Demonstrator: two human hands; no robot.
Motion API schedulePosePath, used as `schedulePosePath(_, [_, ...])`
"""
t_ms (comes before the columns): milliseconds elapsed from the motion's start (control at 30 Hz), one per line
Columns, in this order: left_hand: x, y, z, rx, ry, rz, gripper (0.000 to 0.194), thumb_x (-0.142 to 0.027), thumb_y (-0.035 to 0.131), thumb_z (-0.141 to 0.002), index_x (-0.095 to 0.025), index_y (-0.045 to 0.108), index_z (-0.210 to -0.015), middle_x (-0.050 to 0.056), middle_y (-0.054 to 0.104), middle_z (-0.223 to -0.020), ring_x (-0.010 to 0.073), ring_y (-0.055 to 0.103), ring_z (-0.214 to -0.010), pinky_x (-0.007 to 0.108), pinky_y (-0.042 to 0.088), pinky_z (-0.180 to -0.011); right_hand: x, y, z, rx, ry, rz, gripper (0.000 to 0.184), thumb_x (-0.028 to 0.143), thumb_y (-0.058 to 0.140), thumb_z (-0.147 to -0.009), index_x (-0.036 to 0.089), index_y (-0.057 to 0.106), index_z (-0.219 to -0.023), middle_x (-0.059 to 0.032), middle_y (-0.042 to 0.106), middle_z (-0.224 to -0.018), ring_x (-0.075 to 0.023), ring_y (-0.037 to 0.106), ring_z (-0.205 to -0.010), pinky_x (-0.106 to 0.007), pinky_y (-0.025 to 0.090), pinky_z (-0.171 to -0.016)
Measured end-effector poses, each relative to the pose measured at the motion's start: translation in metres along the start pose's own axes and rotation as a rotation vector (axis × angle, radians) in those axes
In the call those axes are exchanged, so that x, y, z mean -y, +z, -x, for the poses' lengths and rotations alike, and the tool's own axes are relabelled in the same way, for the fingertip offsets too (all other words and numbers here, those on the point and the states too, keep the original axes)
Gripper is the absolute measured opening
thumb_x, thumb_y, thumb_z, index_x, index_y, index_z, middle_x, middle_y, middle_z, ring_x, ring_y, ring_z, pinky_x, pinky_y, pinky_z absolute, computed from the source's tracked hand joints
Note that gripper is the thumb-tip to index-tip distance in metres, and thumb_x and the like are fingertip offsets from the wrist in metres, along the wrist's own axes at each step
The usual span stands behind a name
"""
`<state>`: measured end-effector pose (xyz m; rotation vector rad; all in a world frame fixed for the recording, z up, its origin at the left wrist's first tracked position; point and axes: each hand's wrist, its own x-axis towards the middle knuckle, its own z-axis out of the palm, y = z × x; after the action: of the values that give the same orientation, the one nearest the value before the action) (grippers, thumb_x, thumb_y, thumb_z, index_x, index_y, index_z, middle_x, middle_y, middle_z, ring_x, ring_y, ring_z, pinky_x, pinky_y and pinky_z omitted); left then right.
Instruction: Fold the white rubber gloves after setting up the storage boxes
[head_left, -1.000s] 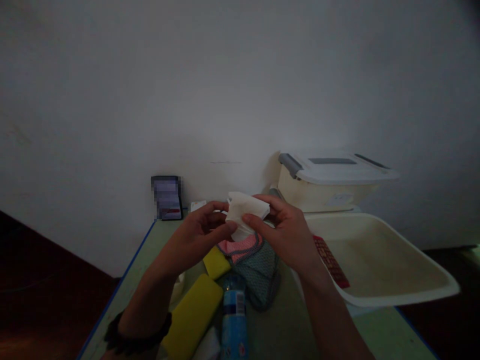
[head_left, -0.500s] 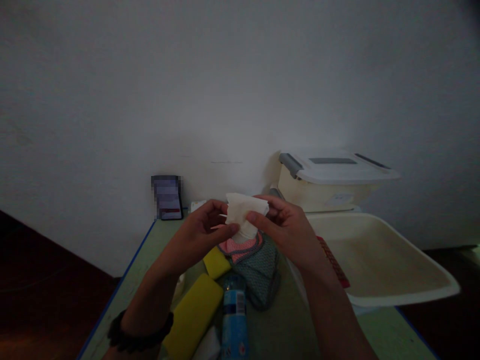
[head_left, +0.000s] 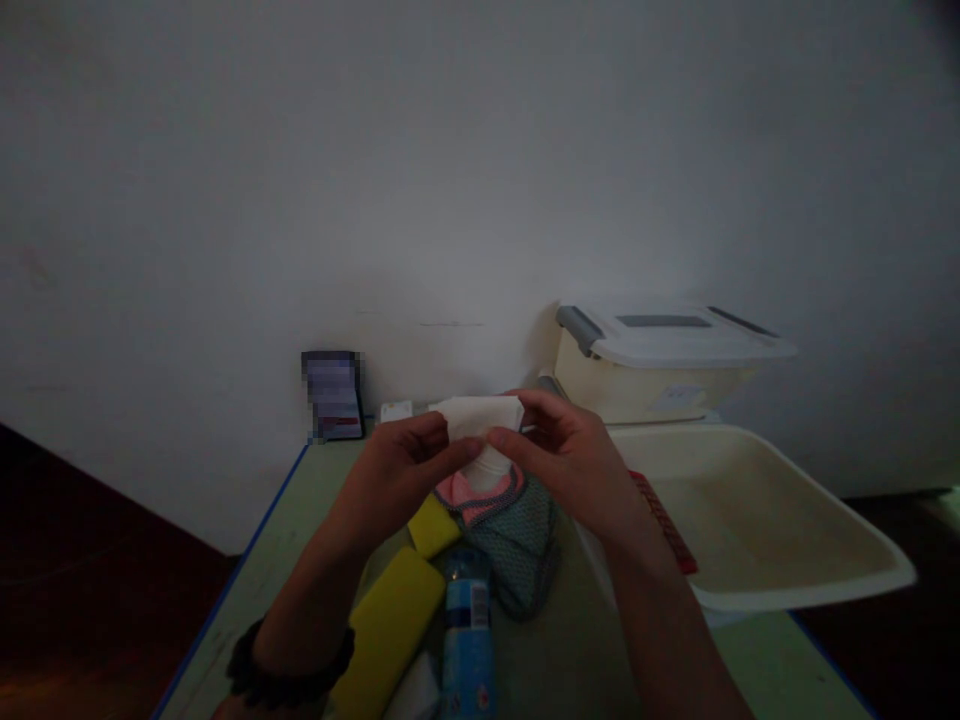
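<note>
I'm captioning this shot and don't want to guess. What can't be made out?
All in the head view:
White tissue: far side, turned away.
Phone: screen content, blurred by pixelation.
Storage box label: print too small.
Blue-labelled bottle: near end, cut off by the bottom edge.
Red item at the basin: partly hidden by the right forearm.

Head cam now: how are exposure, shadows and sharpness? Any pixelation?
Head view: dim, lower corners very dark; soft shadow on the wall left of the lidded box. Same view: white tissue between left hand and right hand looks soft; blocky pixelation around the phone.
</note>
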<state>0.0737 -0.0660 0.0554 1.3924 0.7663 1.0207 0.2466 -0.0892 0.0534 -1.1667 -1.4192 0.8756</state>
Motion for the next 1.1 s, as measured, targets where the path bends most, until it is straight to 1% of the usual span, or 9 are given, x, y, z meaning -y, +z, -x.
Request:
schedulePosePath(133, [-0.0026, 0.0004, 0.0012, -0.076, -0.009, 0.015, 0.019, -0.027, 0.079, -0.069, -0.015, 0.074, -0.082, 0.004, 0.075, -0.075, 0.0193, 0.070, -0.074, 0.027, 0.056, -0.071, 0.0005, -0.0009, -0.0004, 0.083, -0.004, -0.071, 0.031, 0.038, 0.074, -0.074, 0.020, 0.067, -0.097, 0.0003, 0.066, -0.075, -0.0134, 0.063, -0.068, -0.025, 0.051, -0.062])
schedulePosePath(300, [-0.0024, -0.0015, 0.0022, -0.018, -0.010, 0.040, 0.026, -0.035, 0.080, -0.067, -0.015, 0.075, -0.083, 0.005, 0.076, -0.075, 0.0184, 0.069, -0.068, 0.028, 0.056, -0.068, 0.0044, -0.0006, -0.0001, 0.100, 0.018, -0.116, 0.023, 0.033, 0.074, -0.074, 0.020, 0.068, -0.091, 0.0015, 0.067, -0.073, -0.0121, 0.063, -0.066, -0.024, 0.050, -0.061])
schedulePosePath(400, [-0.0014, -0.0017, 0.0019, -0.038, -0.024, 0.032, 0.022, -0.033, 0.079, -0.068, -0.015, 0.075, -0.081, 0.005, 0.075, -0.071, 0.0187, 0.069, -0.067, 0.027, 0.056, -0.066, 0.0045, -0.0008, -0.0002, 0.112, 0.003, -0.124, 0.023, 0.034, 0.074, -0.074, 0.019, 0.069, -0.092, 0.0012, 0.067, -0.072, -0.0122, 0.063, -0.066, -0.024, 0.050, -0.060])
schedulePosePath(467, [-0.0012, -0.0014, 0.0017, -0.062, -0.040, 0.036, 0.017, -0.030, 0.079, -0.069, -0.015, 0.075, -0.077, 0.004, 0.074, -0.069, 0.0180, 0.069, -0.067, 0.026, 0.055, -0.064, 0.0036, -0.0014, 0.0002, 0.114, 0.003, -0.099, 0.026, 0.036, 0.073, -0.075, 0.020, 0.068, -0.094, 0.0000, 0.068, -0.075, -0.0130, 0.064, -0.067, -0.025, 0.051, -0.061])
schedulePosePath(633, [-0.0026, -0.0017, 0.0019, -0.098, -0.045, 0.063, 0.017, -0.029, 0.080, -0.067, -0.016, 0.071, -0.070, 0.001, 0.071, -0.061, 0.0128, 0.063, -0.055, 0.021, 0.051, -0.054, 0.0016, -0.0016, 0.0029, 0.150, 0.073, 0.009, 0.046, 0.044, 0.076, -0.070, 0.021, 0.064, -0.108, -0.0049, 0.070, -0.085, -0.0188, 0.067, -0.075, -0.033, 0.055, -0.066])
schedulePosePath(733, [-0.0028, -0.0021, 0.0016, -0.136, -0.059, 0.049, 0.020, -0.031, 0.080, -0.067, -0.015, 0.067, -0.064, -0.001, 0.068, -0.058, 0.0111, 0.059, -0.050, 0.021, 0.049, -0.050, 0.0015, 0.0000, 0.0025, 0.146, 0.048, -0.032, 0.036, 0.037, 0.075, -0.072, 0.021, 0.064, -0.103, -0.0039, 0.071, -0.085, -0.0182, 0.068, -0.078, -0.033, 0.055, -0.070])
schedulePosePath(833, [-0.0004, -0.0029, 0.0000, -0.145, -0.073, 0.059, 0.022, -0.033, 0.077, -0.069, -0.014, 0.067, -0.064, 0.000, 0.067, -0.059, 0.0107, 0.059, -0.051, 0.021, 0.049, -0.051, 0.0016, 0.0013, 0.0007, 0.145, 0.031, -0.086, 0.023, 0.030, 0.072, -0.075, 0.020, 0.065, -0.095, -0.0024, 0.072, -0.085, -0.0160, 0.068, -0.078, -0.031, 0.055, -0.071])
schedulePosePath(967, [0.0021, -0.0043, -0.0019, -0.119, -0.099, 0.082, 0.024, -0.035, 0.077, -0.069, -0.013, 0.070, -0.068, 0.002, 0.070, -0.063, 0.0114, 0.062, -0.056, 0.021, 0.052, -0.057, 0.0013, 0.0013, -0.0006, 0.163, 0.023, -0.084, 0.021, 0.027, 0.071, -0.075, 0.020, 0.065, -0.094, -0.0011, 0.072, -0.082, -0.0150, 0.068, -0.076, -0.030, 0.055, -0.070])
schedulePosePath(1100, [-0.0016, -0.0045, -0.0018, -0.042, -0.135, 0.080, 0.025, -0.038, 0.078, -0.068, -0.014, 0.072, -0.067, 0.002, 0.070, -0.062, 0.0101, 0.062, -0.055, 0.018, 0.052, -0.055, 0.0013, 0.0016, -0.0012, 0.128, 0.025, -0.098, 0.020, 0.024, 0.070, -0.074, 0.019, 0.065, -0.093, -0.0010, 0.070, -0.079, -0.0156, 0.067, -0.075, -0.031, 0.055, -0.071])
